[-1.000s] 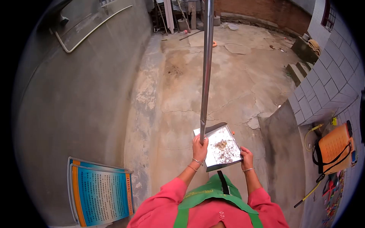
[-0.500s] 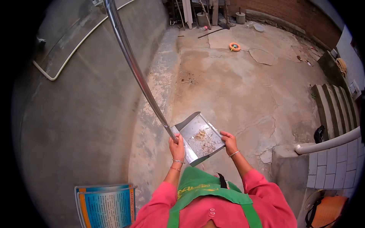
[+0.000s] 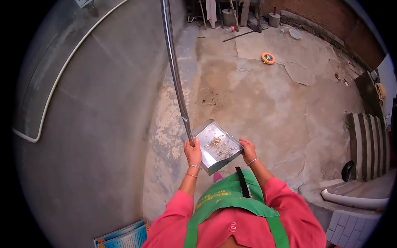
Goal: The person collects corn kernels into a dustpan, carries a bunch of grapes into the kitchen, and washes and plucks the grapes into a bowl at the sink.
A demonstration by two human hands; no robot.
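A metal dustpan (image 3: 210,133) is held up in front of me, with loose debris (image 3: 219,145) lying on its pan. My left hand (image 3: 192,153) is wrapped round the lower end of its long shiny handle (image 3: 175,74), which rises toward the top of the view. On the opposite side, my right hand (image 3: 248,150) grips the pan's right edge, with the thumb near the rim. A green apron (image 3: 227,194) covers my front, below the dustpan.
Cracked concrete ground (image 3: 256,107) spreads ahead, with an orange ring (image 3: 268,58) on it. A grey wall (image 3: 95,124) with a white pipe (image 3: 58,80) runs along the left. Steps (image 3: 368,144) and a thick white pipe (image 3: 353,200) are at right. Printed boards (image 3: 124,237) lean lower left.
The view has turned left and shifted, so the wall and ground appear displaced. The dustpan's handle looks more upright. Both hands keep their hold.
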